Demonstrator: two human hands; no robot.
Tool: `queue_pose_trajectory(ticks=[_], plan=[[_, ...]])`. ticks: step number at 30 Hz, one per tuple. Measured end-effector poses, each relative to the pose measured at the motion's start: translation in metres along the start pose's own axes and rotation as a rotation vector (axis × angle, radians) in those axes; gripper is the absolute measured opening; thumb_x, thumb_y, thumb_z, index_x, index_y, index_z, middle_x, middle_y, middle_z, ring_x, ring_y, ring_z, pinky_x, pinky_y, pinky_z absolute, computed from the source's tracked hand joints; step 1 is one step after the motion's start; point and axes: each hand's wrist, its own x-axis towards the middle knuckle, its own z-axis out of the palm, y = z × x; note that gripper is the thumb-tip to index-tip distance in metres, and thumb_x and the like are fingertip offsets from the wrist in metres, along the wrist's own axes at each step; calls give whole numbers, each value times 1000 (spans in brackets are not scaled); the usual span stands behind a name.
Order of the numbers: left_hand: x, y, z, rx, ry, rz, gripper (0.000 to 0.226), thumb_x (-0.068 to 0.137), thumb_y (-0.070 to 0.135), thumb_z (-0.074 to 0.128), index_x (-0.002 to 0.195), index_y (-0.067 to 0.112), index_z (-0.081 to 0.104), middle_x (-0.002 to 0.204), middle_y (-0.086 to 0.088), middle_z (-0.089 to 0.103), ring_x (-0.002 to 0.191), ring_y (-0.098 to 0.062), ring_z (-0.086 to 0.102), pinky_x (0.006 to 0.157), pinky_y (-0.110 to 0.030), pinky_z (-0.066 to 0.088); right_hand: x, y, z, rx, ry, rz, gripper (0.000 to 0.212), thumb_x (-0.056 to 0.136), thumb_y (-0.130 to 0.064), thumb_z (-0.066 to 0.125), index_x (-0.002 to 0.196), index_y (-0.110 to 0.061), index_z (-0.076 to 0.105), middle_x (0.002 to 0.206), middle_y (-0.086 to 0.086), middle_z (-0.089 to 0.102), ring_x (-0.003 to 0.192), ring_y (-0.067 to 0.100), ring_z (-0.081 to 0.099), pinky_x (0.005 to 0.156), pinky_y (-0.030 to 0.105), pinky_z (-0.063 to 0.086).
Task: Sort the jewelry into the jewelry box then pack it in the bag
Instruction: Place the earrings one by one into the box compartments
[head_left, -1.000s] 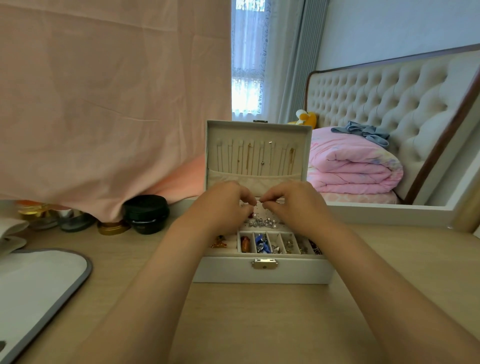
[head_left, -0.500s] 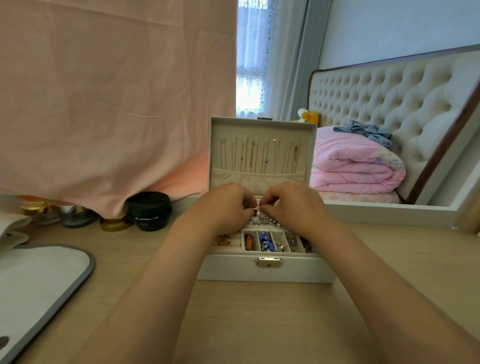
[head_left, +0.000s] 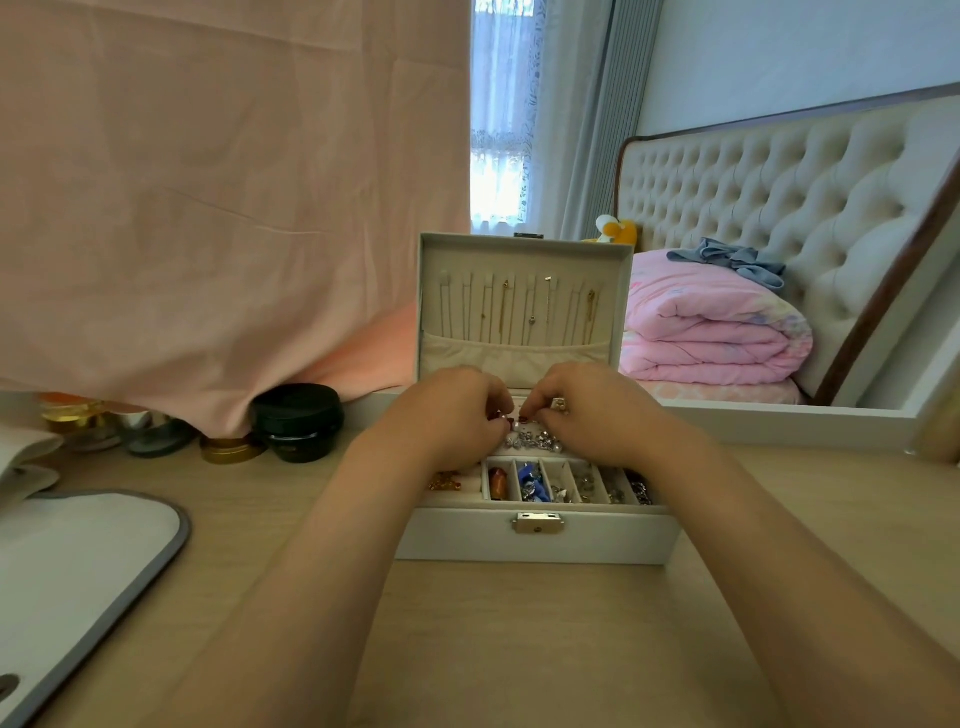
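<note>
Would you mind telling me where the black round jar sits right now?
In the head view, the black round jar stands on the desk's left side, just under the pink cloth's hem, between a gold-lidded tin and the open jewelry box.

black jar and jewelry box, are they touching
Apart. The head view shows the black jar left of the jewelry box, with a stretch of bare desk between them.

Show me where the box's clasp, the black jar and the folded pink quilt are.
Clasp (head_left: 537, 523): head view, middle of the metal latch on the box's front wall.
Black jar (head_left: 297, 422): head view, its side below the lid.
Pink quilt (head_left: 711, 332): head view, middle of the folded stack.
</note>
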Motion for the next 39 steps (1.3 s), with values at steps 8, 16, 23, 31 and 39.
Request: queue_pose_trajectory(ticks=[8, 16, 23, 31, 39], plan=[[-5, 4, -3, 10, 35, 6, 31, 94, 37, 61, 124, 31, 66, 120, 8, 59, 104, -11, 56, 87, -30, 48, -5, -1, -5, 70, 27, 13, 21, 94, -26, 61, 109, -34, 73, 112, -12, 66, 105, 9, 60, 93, 39, 53], [-40, 31, -17, -53, 146, 124, 12, 94, 36, 62, 105, 34, 66, 102, 15, 59, 90, -3, 54, 71, -20, 42, -51, -13, -38, 259, 86, 3, 16, 88, -27, 69, 100, -37, 75, 97, -22, 68, 85, -8, 60, 81, 24, 50], [-109, 53, -15, -73, -34, 130, 10, 92, 43, 60, 91, 36, 67, 79, 19, 63, 73, 2, 56, 69, -29, 51, -129, -40, -46, 317, -123, -17, 9, 87, -27, 73, 89, -35, 77, 87, -18, 71, 70, -15, 56, 62, 5, 38], [-165, 65, 14, -154, -267, 132, 9, 92, 41, 64, 98, 37, 69, 90, 21, 65, 83, 1, 59, 72, -21, 49, -187, -49, -17, 288, -367, 45, 10, 88, -31, 71, 95, -37, 76, 92, -19, 70, 67, -16, 55, 65, 9, 38], [-181, 54, 39, -332, -155, 183, 10, 84, 41, 74, 92, 35, 74, 86, 15, 64, 81, -6, 59, 73, -29, 53, -195, -45, -3, 341, -242, 64, 6, 89, -29, 72, 89, -29, 78, 80, -19, 68, 68, -12, 56, 63, 7, 40]])
